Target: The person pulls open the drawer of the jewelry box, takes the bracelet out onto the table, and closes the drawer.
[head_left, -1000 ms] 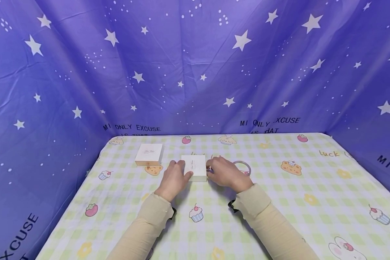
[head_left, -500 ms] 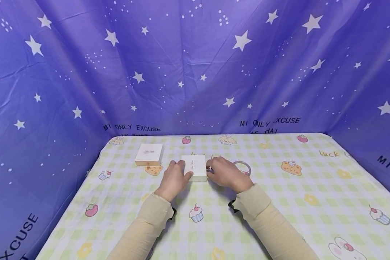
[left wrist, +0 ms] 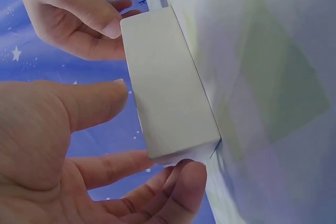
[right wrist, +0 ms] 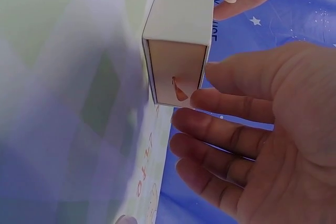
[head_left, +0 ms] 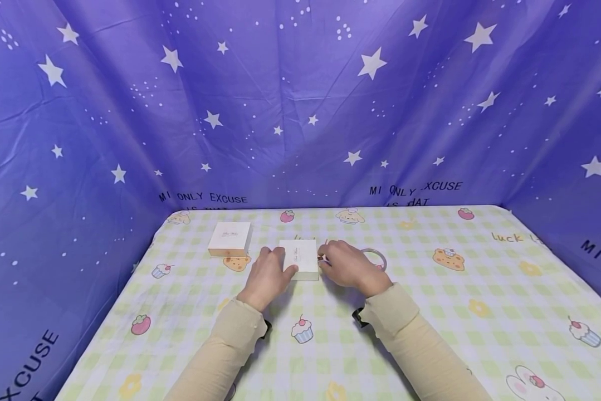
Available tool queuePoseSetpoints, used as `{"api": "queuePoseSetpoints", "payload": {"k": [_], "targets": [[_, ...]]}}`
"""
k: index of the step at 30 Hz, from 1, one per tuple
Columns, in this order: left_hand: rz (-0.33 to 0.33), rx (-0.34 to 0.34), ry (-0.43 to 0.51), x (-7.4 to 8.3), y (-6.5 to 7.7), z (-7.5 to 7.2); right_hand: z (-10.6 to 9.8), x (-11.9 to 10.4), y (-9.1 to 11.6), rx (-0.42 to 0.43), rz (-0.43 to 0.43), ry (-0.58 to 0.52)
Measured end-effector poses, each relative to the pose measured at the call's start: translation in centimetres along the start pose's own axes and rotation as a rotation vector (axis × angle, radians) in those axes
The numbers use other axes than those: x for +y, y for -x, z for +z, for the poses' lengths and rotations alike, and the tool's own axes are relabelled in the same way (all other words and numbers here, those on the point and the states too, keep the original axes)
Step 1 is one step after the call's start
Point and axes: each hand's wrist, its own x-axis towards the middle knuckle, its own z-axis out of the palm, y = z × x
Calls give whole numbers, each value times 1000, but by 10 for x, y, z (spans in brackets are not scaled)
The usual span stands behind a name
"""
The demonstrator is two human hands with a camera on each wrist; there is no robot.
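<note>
Head view: the left hand [head_left: 266, 277] is grasping the nearer white box [head_left: 302, 257] on the checked cloth [head_left: 180, 295].
The right hand [head_left: 347, 266], its fingers loose, is reaching beside the orange tab [right wrist: 180, 90].

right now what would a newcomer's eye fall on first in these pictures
Probably the purple curtain with its white stars, filling the background behind the checked tablecloth. Next, the white box in the middle, between the left hand and the right hand, with an orange tab on its right end. A second box sits farther left.
</note>
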Motion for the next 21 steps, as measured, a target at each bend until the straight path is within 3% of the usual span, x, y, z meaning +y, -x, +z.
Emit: {"api": "queuePoseSetpoints", "payload": {"k": [13, 21], "targets": [[8, -3, -11, 2, 1, -7, -1, -3, 2, 40, -8, 8], [-34, 8, -6, 4, 2, -13, 0, -6, 1, 89, -24, 20]]}}
